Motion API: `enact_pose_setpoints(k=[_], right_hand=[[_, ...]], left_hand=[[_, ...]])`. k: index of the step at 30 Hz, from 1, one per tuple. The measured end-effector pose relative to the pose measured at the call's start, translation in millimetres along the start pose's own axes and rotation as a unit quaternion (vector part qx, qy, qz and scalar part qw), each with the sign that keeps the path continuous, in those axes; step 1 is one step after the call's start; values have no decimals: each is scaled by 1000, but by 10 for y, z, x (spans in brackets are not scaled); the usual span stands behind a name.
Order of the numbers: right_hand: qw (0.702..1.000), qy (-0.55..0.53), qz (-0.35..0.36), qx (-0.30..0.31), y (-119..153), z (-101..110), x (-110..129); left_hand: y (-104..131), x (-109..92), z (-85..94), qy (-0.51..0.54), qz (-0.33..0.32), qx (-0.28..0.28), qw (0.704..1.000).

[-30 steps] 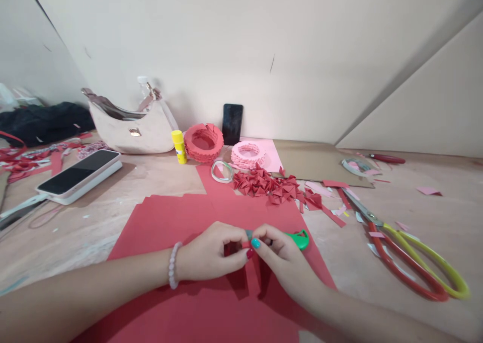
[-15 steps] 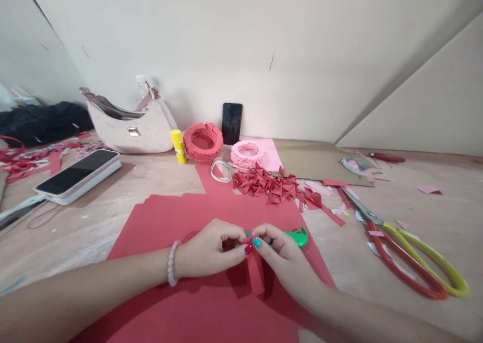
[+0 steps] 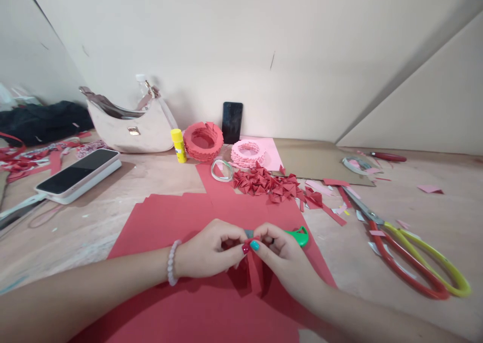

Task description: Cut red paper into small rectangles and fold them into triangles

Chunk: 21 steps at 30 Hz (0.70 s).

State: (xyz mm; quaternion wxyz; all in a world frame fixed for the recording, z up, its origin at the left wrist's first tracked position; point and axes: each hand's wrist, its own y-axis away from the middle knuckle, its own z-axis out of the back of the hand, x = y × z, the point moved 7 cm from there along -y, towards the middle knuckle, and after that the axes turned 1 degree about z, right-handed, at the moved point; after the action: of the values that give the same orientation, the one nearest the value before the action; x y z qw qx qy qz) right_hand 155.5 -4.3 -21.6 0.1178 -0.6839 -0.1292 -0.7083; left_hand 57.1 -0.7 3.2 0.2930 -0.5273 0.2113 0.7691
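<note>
My left hand (image 3: 217, 247) and my right hand (image 3: 281, 250) meet above large red paper sheets (image 3: 162, 222). Both are closed, pinching the top of a red paper strip (image 3: 255, 272) between thumbs and fingers. Its lower end hangs toward me; the pinched part is mostly hidden by the fingertips. Just behind the hands lies a tool with a green handle (image 3: 301, 236), partly covered by my right hand. Beyond the sheets is a heap of small folded red paper pieces (image 3: 264, 182).
Large scissors (image 3: 373, 217) with red and yellow handles lie at right among paper scraps. Farther back are a red paper ring stack (image 3: 204, 154), a pink ring stack (image 3: 247, 159), a glue stick (image 3: 178, 146), a leaning phone (image 3: 232, 121) and a handbag (image 3: 132, 137). Another phone (image 3: 79, 174) lies left.
Both hands stay nearly in place on the strip. The thumbs have shifted slightly left, and the hanging strip looks a little narrower and turned.
</note>
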Motion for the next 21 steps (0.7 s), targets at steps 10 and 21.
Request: enact_pose_setpoints(k=[10,21], right_hand=[[1000,9,3,-1,-8,-1,7],[1000,25,4,-13,12,18,10]], left_hand=[[7,-9,-4,-21,-10,0,1000],[5,-40,40,-96,-33,-47,994]])
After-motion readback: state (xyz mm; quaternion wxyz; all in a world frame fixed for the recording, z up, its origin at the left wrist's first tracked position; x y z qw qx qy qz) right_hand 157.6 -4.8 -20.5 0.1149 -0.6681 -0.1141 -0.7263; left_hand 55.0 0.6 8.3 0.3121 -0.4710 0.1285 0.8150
